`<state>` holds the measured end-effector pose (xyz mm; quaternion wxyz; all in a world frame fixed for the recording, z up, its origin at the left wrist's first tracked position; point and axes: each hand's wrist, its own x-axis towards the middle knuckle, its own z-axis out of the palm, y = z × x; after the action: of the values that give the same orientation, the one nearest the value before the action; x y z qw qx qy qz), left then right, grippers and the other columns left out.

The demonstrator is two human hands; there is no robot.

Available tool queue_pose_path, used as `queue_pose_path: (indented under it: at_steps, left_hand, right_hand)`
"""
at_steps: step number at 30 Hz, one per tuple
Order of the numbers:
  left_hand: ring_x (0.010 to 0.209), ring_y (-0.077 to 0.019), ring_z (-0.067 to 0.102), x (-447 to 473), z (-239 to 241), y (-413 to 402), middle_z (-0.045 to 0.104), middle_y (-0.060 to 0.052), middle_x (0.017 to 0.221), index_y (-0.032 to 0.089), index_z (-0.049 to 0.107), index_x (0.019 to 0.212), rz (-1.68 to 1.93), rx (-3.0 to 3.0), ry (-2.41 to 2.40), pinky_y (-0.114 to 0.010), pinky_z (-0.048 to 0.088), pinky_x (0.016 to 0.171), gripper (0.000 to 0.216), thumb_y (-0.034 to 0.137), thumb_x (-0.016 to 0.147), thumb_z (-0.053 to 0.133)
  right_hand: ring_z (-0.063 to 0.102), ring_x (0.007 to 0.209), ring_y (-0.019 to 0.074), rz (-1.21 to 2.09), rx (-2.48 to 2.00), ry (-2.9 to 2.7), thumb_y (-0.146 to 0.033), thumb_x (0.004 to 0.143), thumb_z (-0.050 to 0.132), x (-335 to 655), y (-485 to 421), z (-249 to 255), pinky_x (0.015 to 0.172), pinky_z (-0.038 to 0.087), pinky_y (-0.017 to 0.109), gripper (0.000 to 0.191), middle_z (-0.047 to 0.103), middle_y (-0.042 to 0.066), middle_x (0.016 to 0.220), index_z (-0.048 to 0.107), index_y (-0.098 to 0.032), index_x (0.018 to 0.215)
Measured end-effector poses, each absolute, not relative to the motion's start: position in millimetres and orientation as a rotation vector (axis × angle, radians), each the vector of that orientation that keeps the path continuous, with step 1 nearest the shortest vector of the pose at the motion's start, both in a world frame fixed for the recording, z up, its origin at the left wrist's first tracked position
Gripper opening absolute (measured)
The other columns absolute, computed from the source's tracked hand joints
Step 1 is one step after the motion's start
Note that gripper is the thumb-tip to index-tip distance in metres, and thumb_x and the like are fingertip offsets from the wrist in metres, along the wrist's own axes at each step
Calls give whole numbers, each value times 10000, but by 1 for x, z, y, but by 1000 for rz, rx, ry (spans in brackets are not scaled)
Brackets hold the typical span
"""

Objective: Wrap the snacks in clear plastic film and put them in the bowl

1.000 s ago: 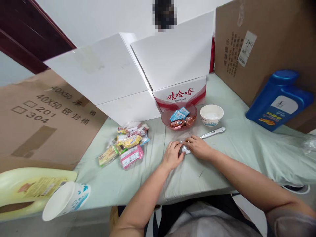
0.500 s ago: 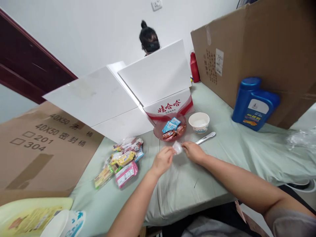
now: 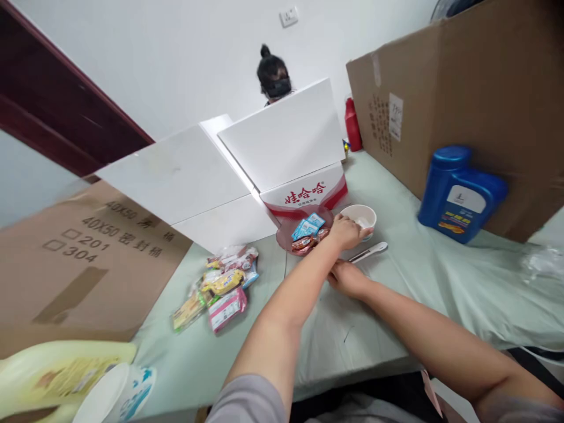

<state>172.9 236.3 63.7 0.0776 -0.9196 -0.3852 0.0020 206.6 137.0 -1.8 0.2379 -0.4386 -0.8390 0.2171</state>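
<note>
My left hand reaches across to the rim of a white bowl, its fingers bunched together over the bowl's edge; what they pinch is hidden. My right hand rests on the pale green tablecloth just below my left forearm, its fingers covered by that arm. A pink glass dish with blue and red snack packets stands just left of the bowl. A white pen-shaped tool lies between the bowl and my right hand.
A pile of snack packets lies to the left. A white carton with red lettering stands behind the dish, with a person beyond it. A blue jug and cardboard boxes are at right; a yellow bottle and paper cup are near left.
Both hands were together at a small clear wrapper on the cloth. My left hand has since lifted away and moved right and forward to the bowl; my right hand stayed.
</note>
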Motion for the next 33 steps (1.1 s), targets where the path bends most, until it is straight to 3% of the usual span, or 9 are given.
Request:
queue_pose_path:
  at_steps: [6, 11, 14, 19, 21, 23, 26, 29, 33]
  left_hand:
    - [1195, -256, 478, 150, 54, 216, 588, -114, 1248, 176, 668, 1062, -526, -2728, -1126, -403, 372, 987, 372, 447, 937, 447]
    - [1163, -227, 509, 86, 69, 177, 585, -115, 1201, 184, 616, 1087, -964, -2673, -1117, -401, 396, 1011, 268, 329, 908, 479]
    - [1173, -260, 511, 15, 76, 152, 584, -119, 1209, 195, 593, 1130, -882, -2519, -1313, -457, 384, 1023, 303, 266, 846, 516]
    - [1401, -396, 251, -117, 76, 117, 396, -169, 1467, 175, 439, 1359, -336, -2143, -1961, -611, 247, 1084, 682, 175, 692, 578]
    - [1386, -385, 300, -154, 74, 107, 440, -166, 1441, 181, 417, 1378, -199, -2079, -2128, -606, 251, 1088, 709, 188, 689, 585]
    - [1295, -347, 445, -173, 75, 99, 551, -151, 1333, 187, 486, 1316, -208, -2060, -2154, -571, 283, 1086, 604, 177, 716, 555]
    - [1159, -316, 547, -165, 76, 92, 632, -119, 1190, 206, 582, 1186, -448, -2077, -1952, -520, 350, 1052, 434, 193, 754, 550]
    - [1154, -297, 528, -121, 67, 90, 600, -121, 1210, 207, 564, 1213, -711, -2145, -1631, -466, 397, 1024, 430, 215, 783, 576]
    - [1117, -294, 526, -46, 29, 90, 593, -121, 1167, 228, 590, 1196, -695, -2362, -1350, -455, 428, 978, 401, 198, 796, 613]
  right_hand:
    - [633, 956, 253, 455, -1261, -2428, -207, 858, 508, 211, 136, 5, 825, 447, 310, 303, 692, 156, 1077, 670, -119, 1099]
    - [581, 980, 285, 148, -1517, -2472, -140, 850, 459, 227, 135, 23, 824, 413, 369, 277, 665, 174, 1029, 682, -116, 1014]
    - [542, 1006, 332, 29, -1725, -2490, -94, 829, 442, 243, 135, 32, 794, 397, 429, 288, 630, 197, 1033, 667, -109, 1009]
    - [534, 988, 349, 55, -1943, -2422, -76, 824, 427, 262, 139, 36, 777, 389, 485, 306, 615, 229, 1073, 642, -101, 1039]
    - [534, 988, 346, 58, -1972, -2379, -77, 837, 400, 264, 142, 35, 771, 391, 480, 319, 623, 226, 1074, 640, -108, 1046]
    - [529, 992, 345, 53, -1977, -2355, -81, 851, 381, 263, 144, 33, 766, 391, 467, 325, 626, 223, 1071, 641, -112, 1045]
    - [518, 1004, 346, 63, -1943, -2372, -72, 862, 366, 258, 146, 31, 763, 382, 451, 327, 624, 221, 1055, 655, -115, 1010]
    - [519, 1009, 337, 76, -1814, -2453, -59, 866, 378, 250, 147, 28, 804, 368, 450, 310, 628, 205, 1002, 665, -118, 968]
    - [564, 949, 258, 232, -1524, -2505, -126, 916, 411, 238, 146, 25, 843, 384, 375, 276, 621, 151, 1023, 634, -142, 1078]
